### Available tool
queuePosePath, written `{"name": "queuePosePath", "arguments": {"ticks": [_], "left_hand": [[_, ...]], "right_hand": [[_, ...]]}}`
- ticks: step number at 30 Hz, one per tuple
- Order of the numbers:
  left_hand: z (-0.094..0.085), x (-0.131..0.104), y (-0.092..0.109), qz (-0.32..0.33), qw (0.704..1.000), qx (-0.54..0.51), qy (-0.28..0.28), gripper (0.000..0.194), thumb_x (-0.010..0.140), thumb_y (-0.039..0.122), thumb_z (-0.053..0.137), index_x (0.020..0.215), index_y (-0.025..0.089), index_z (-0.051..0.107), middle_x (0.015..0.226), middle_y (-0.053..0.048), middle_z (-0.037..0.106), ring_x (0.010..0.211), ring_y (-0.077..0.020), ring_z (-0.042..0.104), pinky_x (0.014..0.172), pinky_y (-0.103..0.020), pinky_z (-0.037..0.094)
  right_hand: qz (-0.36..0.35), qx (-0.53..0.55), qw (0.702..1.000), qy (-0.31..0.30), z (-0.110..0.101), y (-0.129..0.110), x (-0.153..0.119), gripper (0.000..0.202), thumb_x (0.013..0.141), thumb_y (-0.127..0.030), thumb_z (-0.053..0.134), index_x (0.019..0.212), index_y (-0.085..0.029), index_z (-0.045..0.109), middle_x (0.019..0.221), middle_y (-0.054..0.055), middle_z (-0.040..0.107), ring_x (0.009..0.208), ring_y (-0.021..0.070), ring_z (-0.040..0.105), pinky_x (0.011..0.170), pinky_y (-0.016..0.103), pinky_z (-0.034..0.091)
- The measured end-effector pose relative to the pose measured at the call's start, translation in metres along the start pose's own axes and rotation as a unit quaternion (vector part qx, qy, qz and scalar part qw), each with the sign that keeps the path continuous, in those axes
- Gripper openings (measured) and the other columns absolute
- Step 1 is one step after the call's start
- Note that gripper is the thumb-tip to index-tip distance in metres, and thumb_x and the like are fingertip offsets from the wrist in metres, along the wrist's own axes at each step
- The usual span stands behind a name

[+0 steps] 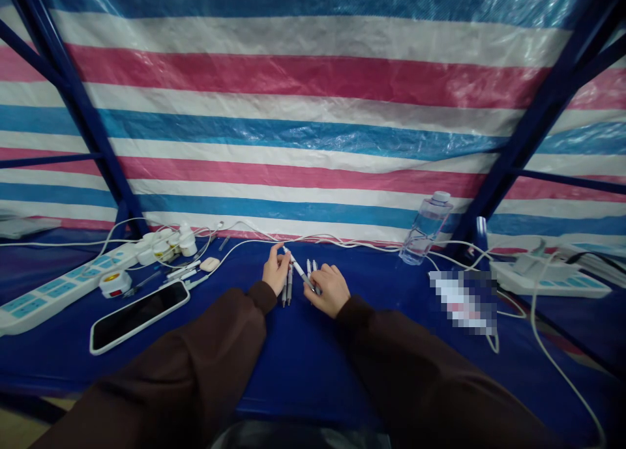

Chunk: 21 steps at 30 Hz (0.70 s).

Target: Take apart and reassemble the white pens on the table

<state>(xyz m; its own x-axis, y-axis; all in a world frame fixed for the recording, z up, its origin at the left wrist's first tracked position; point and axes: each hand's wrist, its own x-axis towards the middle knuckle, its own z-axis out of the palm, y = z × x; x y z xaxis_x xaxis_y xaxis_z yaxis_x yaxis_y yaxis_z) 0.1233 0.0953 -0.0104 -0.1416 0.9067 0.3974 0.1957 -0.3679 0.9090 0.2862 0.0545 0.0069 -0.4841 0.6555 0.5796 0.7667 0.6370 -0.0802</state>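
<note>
A white and grey pen (pixel 299 269) slants between my two hands. My left hand (pixel 275 271) is closed, with thumb and finger pinching the pen's far end. My right hand (pixel 332 289) grips the near, grey end of the same pen, its fingers curled. Beside my left hand a few similar pens (pixel 287 291) lie side by side on the blue table (pixel 298 364), their far ends partly hidden. Just beyond my right hand lie more pens (pixel 312 265), largely covered by its fingers.
At the left are a phone (pixel 139 315), a power strip (pixel 63 283) with chargers, a white earphone case (pixel 209 264) and loose pens. A clear water bottle (pixel 426 229) stands at the back right, near another power strip (pixel 552 279) and a blurred-out item (pixel 462 302). Cables run along the back.
</note>
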Motion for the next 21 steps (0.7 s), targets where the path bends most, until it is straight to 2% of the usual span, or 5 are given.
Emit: {"name": "queuePosePath", "arguments": {"ticks": [2, 4, 8, 13, 21], "left_hand": [[-0.001, -0.001, -0.001, 0.022, 0.999, 0.046, -0.005, 0.034, 0.083, 0.033, 0.044, 0.114, 0.020, 0.046, 0.070, 0.001, 0.060, 0.063, -0.0119, 0.057, 0.062, -0.025, 0.044], [-0.003, -0.002, 0.000, 0.064, 0.993, 0.091, -0.036, 0.030, 0.083, 0.026, 0.043, 0.111, 0.022, 0.051, 0.075, 0.000, 0.061, 0.068, -0.0129, 0.057, 0.068, -0.027, 0.043], [-0.004, -0.004, 0.005, 0.141, 0.957, 0.227, -0.116, 0.030, 0.076, 0.015, 0.047, 0.102, 0.023, 0.059, 0.088, -0.002, 0.062, 0.083, -0.0164, 0.055, 0.080, -0.031, 0.040], [-0.002, -0.008, 0.009, 0.156, 0.908, 0.346, -0.177, 0.025, 0.075, 0.019, 0.051, 0.096, 0.026, 0.062, 0.095, -0.002, 0.063, 0.094, -0.0206, 0.052, 0.081, -0.036, 0.035], [-0.002, -0.009, 0.009, 0.162, 0.888, 0.367, -0.223, 0.031, 0.074, 0.022, 0.054, 0.104, 0.027, 0.061, 0.097, -0.003, 0.065, 0.093, -0.0204, 0.052, 0.083, -0.037, 0.031]], "right_hand": [[0.013, -0.013, 1.000, -0.001, 0.000, 0.000, 0.000, 0.024, 0.078, -0.028, 0.046, 0.057, -0.019, 0.043, 0.054, 0.001, 0.049, 0.064, 0.0148, 0.042, 0.064, 0.029, 0.023], [0.018, -0.023, 1.000, 0.003, 0.001, 0.000, 0.000, 0.024, 0.077, -0.028, 0.047, 0.056, -0.019, 0.043, 0.053, 0.001, 0.049, 0.064, 0.0147, 0.042, 0.063, 0.030, 0.023], [0.033, -0.039, 0.999, 0.013, 0.003, 0.001, -0.001, 0.025, 0.076, -0.028, 0.048, 0.053, -0.019, 0.043, 0.051, 0.000, 0.048, 0.062, 0.0144, 0.041, 0.063, 0.030, 0.022], [0.031, -0.049, 0.998, 0.029, 0.005, 0.002, -0.001, 0.026, 0.077, -0.029, 0.047, 0.054, -0.019, 0.045, 0.051, 0.001, 0.050, 0.062, 0.0147, 0.041, 0.063, 0.030, 0.022], [0.010, -0.043, 0.999, 0.022, 0.005, 0.002, -0.001, 0.027, 0.078, -0.030, 0.047, 0.054, -0.019, 0.045, 0.052, 0.001, 0.053, 0.063, 0.0150, 0.042, 0.063, 0.031, 0.021]]}}
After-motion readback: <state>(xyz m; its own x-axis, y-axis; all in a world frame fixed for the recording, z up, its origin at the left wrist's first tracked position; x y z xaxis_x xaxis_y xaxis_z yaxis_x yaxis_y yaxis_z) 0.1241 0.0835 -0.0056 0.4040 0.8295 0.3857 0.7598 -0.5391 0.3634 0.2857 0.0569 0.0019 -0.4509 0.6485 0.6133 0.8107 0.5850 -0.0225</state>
